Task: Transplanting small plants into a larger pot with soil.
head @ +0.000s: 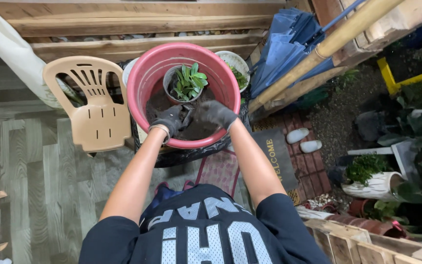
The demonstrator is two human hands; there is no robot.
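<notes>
Pink plastic basin [140, 83], centre-top of frame, half full of dark soil [199, 129], and both my hands are down inside its near edge in dark work gloves. My left hand [171, 119] looks curled around a clump of soil or something dark, fingers bent in; can't tell exactly what's in it. My right hand [215, 113] is curved palm-down over the soil, partly closed, nothing clearly held. The small grey pot [168, 78] with the green succulent [189, 81] sits in the soil at the far side of the basin, just beyond my fingers. Risks as I judge them: pushing soil forward could tip that pot or bury the leaves; leaning on the near rim could tilt the basin off the black sheet [186, 155] underneath; loose soil could spill onto the mat [219, 170] below.
</notes>
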